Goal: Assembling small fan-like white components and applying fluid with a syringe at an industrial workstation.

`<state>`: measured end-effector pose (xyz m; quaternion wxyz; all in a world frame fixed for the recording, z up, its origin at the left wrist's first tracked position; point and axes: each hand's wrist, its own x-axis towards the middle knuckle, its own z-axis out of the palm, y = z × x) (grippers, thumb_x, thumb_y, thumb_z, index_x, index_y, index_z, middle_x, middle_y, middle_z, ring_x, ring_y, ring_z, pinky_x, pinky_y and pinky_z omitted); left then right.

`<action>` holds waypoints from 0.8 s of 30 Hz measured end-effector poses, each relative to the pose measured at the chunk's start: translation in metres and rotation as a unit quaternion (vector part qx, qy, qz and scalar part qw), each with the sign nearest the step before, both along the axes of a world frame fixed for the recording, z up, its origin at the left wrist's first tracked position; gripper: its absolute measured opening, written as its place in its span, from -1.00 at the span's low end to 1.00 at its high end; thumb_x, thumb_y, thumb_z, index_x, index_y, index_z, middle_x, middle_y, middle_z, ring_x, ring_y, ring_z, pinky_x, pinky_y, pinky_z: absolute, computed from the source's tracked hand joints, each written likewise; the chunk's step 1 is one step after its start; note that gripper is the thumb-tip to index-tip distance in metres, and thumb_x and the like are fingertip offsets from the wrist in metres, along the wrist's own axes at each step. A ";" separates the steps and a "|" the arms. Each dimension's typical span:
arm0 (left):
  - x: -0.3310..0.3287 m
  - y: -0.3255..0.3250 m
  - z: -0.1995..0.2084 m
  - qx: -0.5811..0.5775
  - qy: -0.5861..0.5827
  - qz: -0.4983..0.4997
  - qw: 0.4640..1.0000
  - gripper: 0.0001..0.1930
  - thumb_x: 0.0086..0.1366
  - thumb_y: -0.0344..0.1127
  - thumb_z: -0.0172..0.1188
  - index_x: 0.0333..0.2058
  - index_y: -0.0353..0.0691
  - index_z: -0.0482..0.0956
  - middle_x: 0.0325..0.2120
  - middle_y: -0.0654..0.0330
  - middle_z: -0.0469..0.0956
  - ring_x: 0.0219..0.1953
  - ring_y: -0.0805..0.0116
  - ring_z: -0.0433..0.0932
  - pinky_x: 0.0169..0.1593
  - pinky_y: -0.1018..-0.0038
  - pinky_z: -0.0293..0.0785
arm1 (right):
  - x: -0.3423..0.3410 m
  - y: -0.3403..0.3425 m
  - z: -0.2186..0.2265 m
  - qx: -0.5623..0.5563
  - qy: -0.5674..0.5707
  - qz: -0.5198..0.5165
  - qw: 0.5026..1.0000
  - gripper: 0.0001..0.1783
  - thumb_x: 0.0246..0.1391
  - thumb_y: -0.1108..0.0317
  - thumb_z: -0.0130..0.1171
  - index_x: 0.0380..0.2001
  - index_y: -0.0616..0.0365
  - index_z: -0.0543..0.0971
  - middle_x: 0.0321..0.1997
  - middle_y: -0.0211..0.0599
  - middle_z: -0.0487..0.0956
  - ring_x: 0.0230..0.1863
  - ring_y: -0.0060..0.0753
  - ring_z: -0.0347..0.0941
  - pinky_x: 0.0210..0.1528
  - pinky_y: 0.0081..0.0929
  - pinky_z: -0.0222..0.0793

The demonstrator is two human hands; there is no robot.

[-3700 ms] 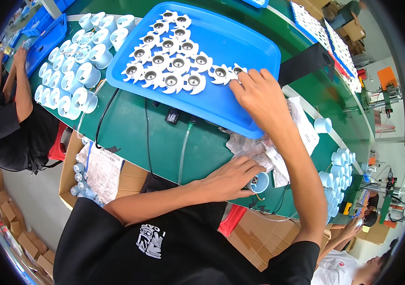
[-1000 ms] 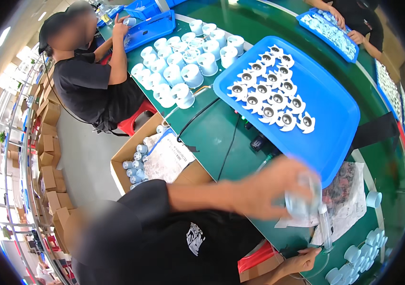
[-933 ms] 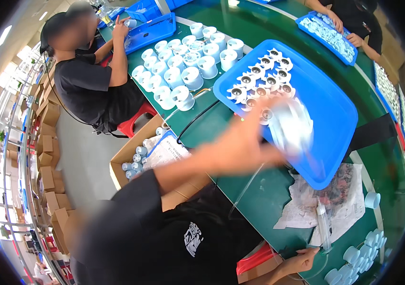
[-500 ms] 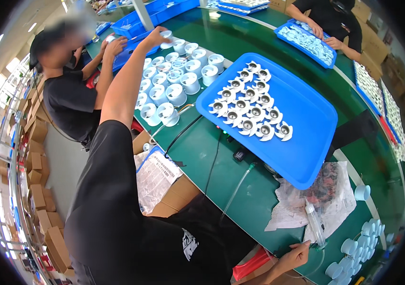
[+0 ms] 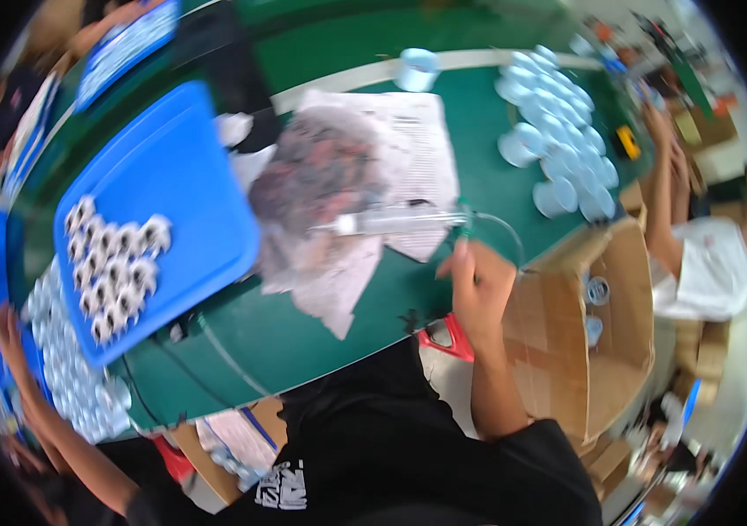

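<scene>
My right hand rests at the near edge of the green table, fingers loosely apart, with nothing visible in it. Just above it lies a clear syringe-like dispenser with a thin tube, on stained paper sheets. My left arm stretches out to the far left. There my left hand is at a cluster of white cups; blur hides its grip. A blue tray holds several white-and-black round parts.
An open cardboard box with a few white cups stands right of my right hand. More white cups and a tape roll sit at the back right. A person in white works at the right edge. Cables run under the tray.
The view has swung to the right and turned. My left arm, which reached across to the white cups, is now at the picture's left edge. My right hand stays at the table edge.
</scene>
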<state>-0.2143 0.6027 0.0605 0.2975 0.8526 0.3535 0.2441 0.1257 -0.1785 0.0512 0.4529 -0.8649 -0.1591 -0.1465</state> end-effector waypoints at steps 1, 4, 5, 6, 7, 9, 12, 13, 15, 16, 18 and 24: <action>0.040 -0.059 0.008 -0.028 -0.062 -0.059 0.996 -0.56 0.42 -0.13 -0.02 0.18 -0.22 0.37 0.09 0.19 0.42 0.12 0.37 0.39 0.18 0.42 0.26 | 0.013 -0.014 0.008 -0.010 -0.011 -0.082 0.997 -0.80 0.14 0.47 0.10 -0.57 0.26 0.53 -0.74 -0.26 0.32 -0.71 -0.38 0.24 -0.63 -0.41 0.09; 0.102 -0.266 0.069 -0.048 -0.101 -0.099 0.989 -0.62 0.42 -0.12 -0.02 0.05 -0.27 0.43 -0.14 0.15 0.51 -0.05 0.39 0.46 0.14 0.43 0.31 | 0.059 -0.051 0.012 -0.021 0.027 -0.239 0.970 -0.85 0.14 0.45 0.10 -0.22 0.26 0.49 -0.67 -0.19 0.43 -0.66 -0.24 0.34 -0.58 -0.32 0.19; 0.114 -0.328 0.074 -0.015 -0.084 -0.090 0.992 -0.69 0.43 -0.15 -0.03 -0.07 -0.29 0.44 -0.30 0.17 0.47 -0.20 0.39 0.43 0.07 0.44 0.35 | 0.066 -0.062 0.006 -0.034 0.006 -0.270 0.962 -0.75 0.14 0.46 0.09 -0.11 0.28 0.42 -0.60 -0.13 0.49 -0.62 -0.15 0.39 -0.52 -0.25 0.25; 0.120 -0.375 0.071 -0.051 -0.105 -0.136 0.984 -0.75 0.40 -0.21 -0.01 -0.15 -0.30 0.46 -0.36 0.16 0.47 -0.23 0.38 0.45 0.02 0.41 0.39 | 0.071 -0.071 0.003 -0.049 -0.016 -0.299 0.953 -0.64 0.14 0.46 0.09 0.00 0.30 0.34 -0.54 -0.07 0.54 -0.57 -0.06 0.45 -0.47 -0.18 0.31; 0.123 -0.414 0.066 -0.050 -0.105 -0.204 0.972 -0.81 0.38 -0.27 0.00 -0.24 -0.29 0.45 -0.36 0.13 0.48 -0.25 0.36 0.47 -0.03 0.41 0.42 | 0.071 -0.077 0.006 -0.042 0.019 -0.331 0.942 -0.63 0.13 0.47 0.09 0.00 0.32 0.33 -0.49 -0.01 0.56 -0.51 0.01 0.48 -0.41 -0.14 0.34; 0.143 -0.488 0.056 -0.186 -0.151 -0.308 0.921 -0.76 0.31 -0.19 0.10 -0.27 -0.29 0.43 -0.42 0.03 0.56 -0.33 0.24 0.53 -0.16 0.32 0.45 | 0.074 -0.081 0.001 -0.062 0.061 -0.381 0.920 -0.67 0.12 0.48 0.10 -0.06 0.35 0.37 -0.39 0.11 0.59 -0.37 0.13 0.54 -0.30 -0.11 0.41; 0.187 -0.558 0.028 -0.416 -0.155 -0.387 0.809 -0.70 0.27 -0.21 0.19 -0.22 -0.35 0.44 -0.38 -0.04 0.58 -0.28 0.18 0.57 -0.11 0.29 0.47 | 0.073 -0.087 -0.010 -0.082 0.057 -0.359 0.928 -0.75 0.12 0.48 0.11 -0.14 0.37 0.42 -0.37 0.12 0.59 -0.33 0.16 0.55 -0.30 -0.12 0.42; 0.200 -0.574 0.020 -0.476 -0.143 -0.397 0.772 -0.71 0.28 -0.25 0.17 -0.19 -0.39 0.44 -0.33 -0.04 0.58 -0.25 0.18 0.57 -0.08 0.30 0.47 | 0.075 -0.082 -0.012 -0.039 0.035 -0.361 0.931 -0.81 0.11 0.48 0.14 -0.24 0.37 0.46 -0.40 0.09 0.59 -0.40 0.09 0.55 -0.35 -0.18 0.41; 0.223 -0.602 0.012 -0.505 -0.113 -0.404 0.754 -0.75 0.29 -0.34 0.14 -0.16 -0.41 0.44 -0.28 -0.02 0.57 -0.20 0.21 0.56 -0.02 0.32 0.44 | 0.070 -0.070 0.001 0.000 0.049 -0.352 0.935 -0.82 0.11 0.48 0.15 -0.25 0.35 0.47 -0.42 0.06 0.59 -0.44 0.04 0.54 -0.38 -0.21 0.40; 0.235 -0.614 0.011 -0.517 -0.101 -0.410 0.745 -0.76 0.29 -0.37 0.15 -0.14 -0.41 0.44 -0.26 0.00 0.57 -0.19 0.23 0.56 0.00 0.33 0.43 | 0.068 -0.064 0.006 0.035 0.058 -0.339 0.938 -0.83 0.10 0.48 0.17 -0.26 0.34 0.47 -0.44 0.03 0.59 -0.48 -0.01 0.53 -0.40 -0.25 0.40; 0.252 -0.638 0.006 -0.459 -0.090 -0.402 0.787 -0.73 0.24 -0.44 0.19 -0.10 -0.39 0.45 -0.18 0.00 0.55 -0.11 0.18 0.53 0.03 0.35 0.42 | 0.043 -0.051 0.019 0.063 0.031 -0.295 0.953 -0.87 0.09 0.49 0.19 -0.30 0.30 0.48 -0.52 -0.11 0.55 -0.57 -0.28 0.47 -0.47 -0.40 0.36; 0.285 -0.638 0.029 0.088 -0.193 -0.425 0.880 -0.13 -0.11 -0.38 0.49 0.20 -0.25 0.20 0.14 -0.06 0.32 0.15 -0.10 0.33 0.22 0.13 0.22 | -0.012 -0.048 0.035 0.005 0.049 0.140 0.989 -0.74 -0.17 0.73 0.20 -0.36 0.20 0.53 -0.36 -0.24 0.45 -0.39 -0.22 0.45 -0.39 -0.43 0.38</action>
